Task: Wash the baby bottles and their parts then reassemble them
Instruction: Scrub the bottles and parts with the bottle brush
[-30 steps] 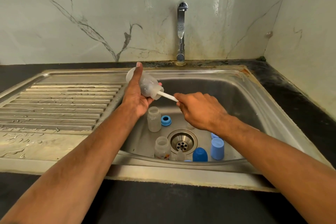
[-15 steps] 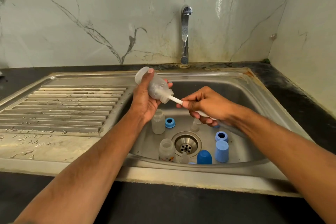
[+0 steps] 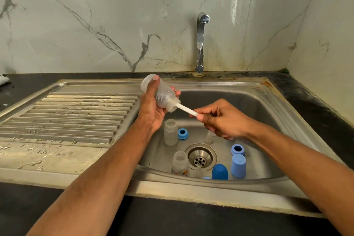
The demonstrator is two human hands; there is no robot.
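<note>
While the left hand point(image 3: 153, 109) grips a clear baby bottle point(image 3: 159, 94) tilted on its side over the left rim of the sink point(image 3: 268, 101), thumb along the bottle's base end and fingers curled round its far side, the right hand point(image 3: 224, 120) pinches the white handle of a bottle brush point(image 3: 186, 109) between thumb and fingers. The brush head sits inside the bottle, showing through the clear wall, and the handle slants out of the mouth toward the right. Both grips are closed on what they hold.

Down in the basin, two more clear bottles stand upright: one point(image 3: 170, 132) near the left wall, another point(image 3: 180, 163) just left of the drain point(image 3: 200, 156). A blue ring point(image 3: 183, 133) lies just beside the first bottle. A second blue ring point(image 3: 238, 149) lies right of the drain, with a light blue cap point(image 3: 238, 165) in front of it and a darker blue cap point(image 3: 220, 171) near the front wall. A clear teat point(image 3: 209, 137) stands behind the drain, partly hidden by the right hand. The tap point(image 3: 201, 42) rises at the back edge; the ribbed drainboard point(image 3: 76, 117) lies to the left.
</note>
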